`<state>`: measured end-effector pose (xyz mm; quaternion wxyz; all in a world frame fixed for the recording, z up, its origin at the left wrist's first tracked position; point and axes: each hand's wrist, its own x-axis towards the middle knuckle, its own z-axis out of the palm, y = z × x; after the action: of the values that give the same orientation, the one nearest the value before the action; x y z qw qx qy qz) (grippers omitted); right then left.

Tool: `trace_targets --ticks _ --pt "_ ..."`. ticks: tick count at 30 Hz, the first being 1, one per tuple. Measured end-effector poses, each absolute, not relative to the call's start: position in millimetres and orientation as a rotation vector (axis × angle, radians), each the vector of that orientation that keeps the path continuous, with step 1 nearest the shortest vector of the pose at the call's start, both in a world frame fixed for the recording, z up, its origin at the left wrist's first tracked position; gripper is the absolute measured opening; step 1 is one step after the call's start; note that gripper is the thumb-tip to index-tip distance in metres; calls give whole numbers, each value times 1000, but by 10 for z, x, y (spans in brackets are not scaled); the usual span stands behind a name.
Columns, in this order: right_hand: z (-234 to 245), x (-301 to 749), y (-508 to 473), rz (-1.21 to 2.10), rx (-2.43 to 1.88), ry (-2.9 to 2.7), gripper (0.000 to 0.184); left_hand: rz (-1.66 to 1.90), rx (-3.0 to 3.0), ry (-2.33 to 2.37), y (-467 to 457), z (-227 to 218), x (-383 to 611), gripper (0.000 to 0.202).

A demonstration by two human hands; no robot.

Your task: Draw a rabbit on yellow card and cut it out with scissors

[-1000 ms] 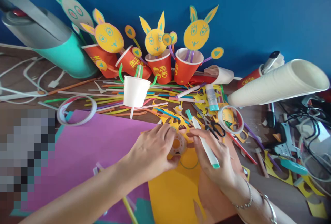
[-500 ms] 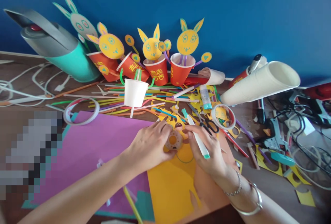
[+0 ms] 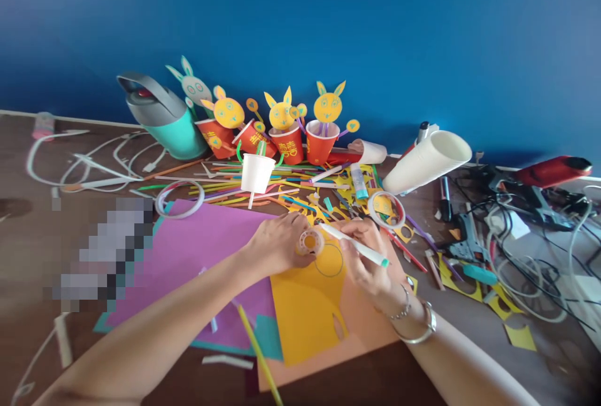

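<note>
"Left hand (image 3: 277, 246) first: how open is it?"

"Barely. Its fingers and thumb are curled round the near-nine-o'clock side of a small tape roll (image 3: 310, 242), gripping it."

"Where's that roll?"

"On a yellow paper sheet (image 3: 305, 318), just beside a drawn circle (image 3: 329, 260) at its four o'clock."

"And the right hand (image 3: 369, 259)?"

"Between three and four from the roll, closed in a writing grip on a white marker (image 3: 354, 244) with a green end. Its tip sits by the roll's one o'clock; I can't tell if they touch."

"What's around them?"

"Purple paper (image 3: 197, 256) at nine, a wider tape roll (image 3: 370, 211) at two. Towards eleven, a white paper cup (image 3: 257, 172) with green straws. Farther off at twelve, a red paper cup (image 3: 320, 145) bearing a yellow rabbit face (image 3: 327, 108)."
</note>
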<state>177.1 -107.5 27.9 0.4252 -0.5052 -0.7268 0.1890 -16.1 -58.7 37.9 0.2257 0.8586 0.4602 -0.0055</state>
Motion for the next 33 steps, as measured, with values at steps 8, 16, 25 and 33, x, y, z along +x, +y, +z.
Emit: trace_targets --ticks 8,16,25,33 --pt "188 1733 -1035 514 -1173 -1920 14 -26 2385 1318 -596 340 -138 39" --pt "77 1673 -1014 462 -1214 -1971 12 51 2413 1310 -612 314 -160 36" --pt "95 1656 -1001 439 -1188 -2012 10 49 2395 1293 -616 337 -160 37" --pt "94 1637 -1007 362 -1155 -2040 11 36 2427 1272 -612 359 -166 35"
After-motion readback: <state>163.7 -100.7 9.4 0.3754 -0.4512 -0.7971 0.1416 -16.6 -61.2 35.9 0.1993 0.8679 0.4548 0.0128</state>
